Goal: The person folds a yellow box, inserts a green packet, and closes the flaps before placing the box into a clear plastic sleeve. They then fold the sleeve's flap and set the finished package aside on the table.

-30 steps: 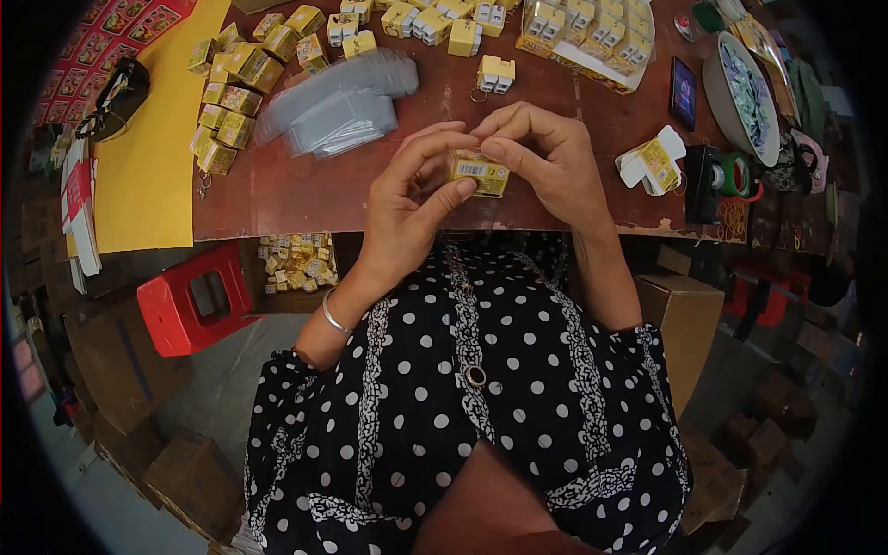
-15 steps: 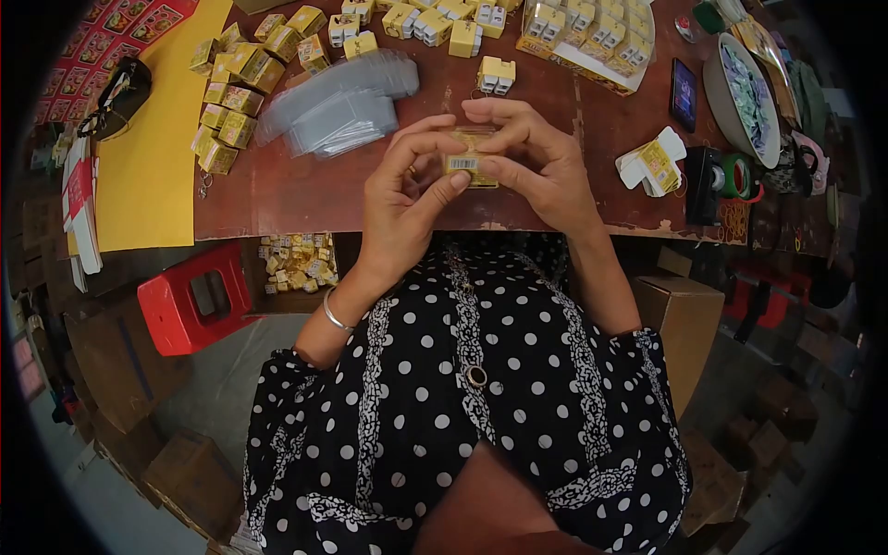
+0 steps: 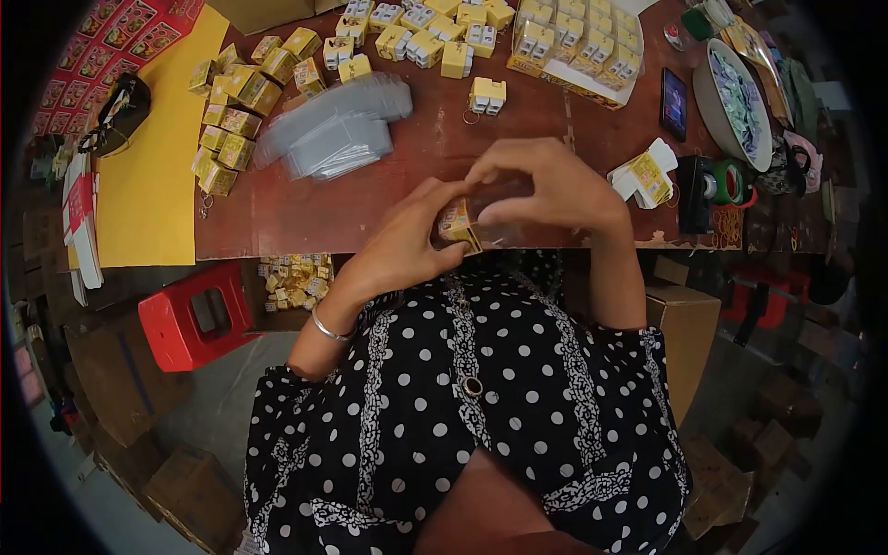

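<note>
Near the table's front edge, my left hand [image 3: 407, 231] is closed round a small yellow printed box [image 3: 455, 220], thumb below it and fingers above. My right hand [image 3: 546, 185] is curved at the box's right side, its thumb and fingers apart; something clear, perhaps a plastic sleeve, shows faintly by its thumb. Flat clear plastic sleeves [image 3: 338, 143] lie in a pile to the upper left of my hands. A yellow and white piece with a key ring [image 3: 487, 95] lies above them.
Yellow boxes [image 3: 242, 125] lie stacked at left beside a yellow sheet [image 3: 148, 185]. A filled display tray [image 3: 573, 81] stands at the back. On the right are a phone [image 3: 673, 104], an open carton [image 3: 645, 176], a bowl [image 3: 712, 111] and green tape [image 3: 728, 182].
The small box has turned and tilted in my left hand, and both hands are lower in view. My right hand has moved slightly right and its fingers have opened from the box.
</note>
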Demonstrator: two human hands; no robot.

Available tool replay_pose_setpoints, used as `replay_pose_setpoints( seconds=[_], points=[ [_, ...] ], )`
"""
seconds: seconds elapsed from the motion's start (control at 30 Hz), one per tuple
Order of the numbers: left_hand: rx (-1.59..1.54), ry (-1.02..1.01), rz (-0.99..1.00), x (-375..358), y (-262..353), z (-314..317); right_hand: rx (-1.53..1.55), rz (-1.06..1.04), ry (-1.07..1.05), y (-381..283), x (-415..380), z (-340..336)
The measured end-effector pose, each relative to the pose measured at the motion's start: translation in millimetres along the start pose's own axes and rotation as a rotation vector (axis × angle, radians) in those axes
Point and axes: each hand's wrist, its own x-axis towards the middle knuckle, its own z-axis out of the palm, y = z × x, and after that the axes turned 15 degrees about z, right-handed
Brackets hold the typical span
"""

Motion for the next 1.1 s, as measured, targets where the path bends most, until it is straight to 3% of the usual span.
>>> replay_pose_setpoints(
  seconds=[0.07,0.1,0.13,0.17,0.2,0.23,0.3,0.4,0.53,0.6,0.63,0.7,0.9,1.1],
  points=[
    [-0.126,-0.037,-0.049,-2.3,-2.4,-3.7,0.399,0.072,0.253,22.7,16.0,-13.8],
    [-0.127,-0.032,-0.049,-4.7,-4.7,-4.2,0.327,0.117,0.461,43.5,30.2,-21.6],
    [-0.334,0.106,-0.109,-8.2,-8.7,-3.8,0.326,0.114,0.458,51.5,41.6,-21.5],
    [-0.541,0.242,-0.168,-11.1,-13.1,-4.7,0.125,0.219,0.578,55.7,52.1,-19.6],
    [-0.541,0.242,-0.166,-13.1,-17.6,-7.7,-0.08,0.324,0.696,60.2,61.0,-16.0],
    [-0.597,0.336,-0.173,-15.4,-22.6,-11.3,-0.082,0.324,0.698,68.6,70.2,-7.8],
    [-0.649,0.502,-0.137,-19.1,-32.3,-13.0,-0.401,0.376,0.895,79.8,87.1,8.9],
    [-0.674,0.613,-0.113,-21.8,-37.5,-17.0,-0.381,0.494,0.775,75.3,95.9,18.4],
    [-0.675,0.654,-0.108,-26.4,-47.9,-14.3,-0.281,0.502,0.687,70.9,88.3,11.2],
    [-0.686,0.673,-0.113,-26.7,-51.8,-12.7,0.073,0.396,0.571,76.1,79.0,6.0],
    [-0.691,0.673,-0.11,-24.9,-51.0,-11.6,0.069,0.398,0.574,77.5,75.4,6.6],
    [-0.693,0.717,-0.082,-20.9,-47.0,-9.3,0.311,0.178,0.569,79.2,65.8,10.4],
    [-0.7,0.661,-0.083,-18.6,-42.5,-7.0,-0.068,0.081,0.635,63.6,30.0,2.0],
    [-0.781,0.639,-0.111,-19.9,-32.5,-1.9,0.211,0.01,0.572,49.9,8.4,7.1]
  ],
)
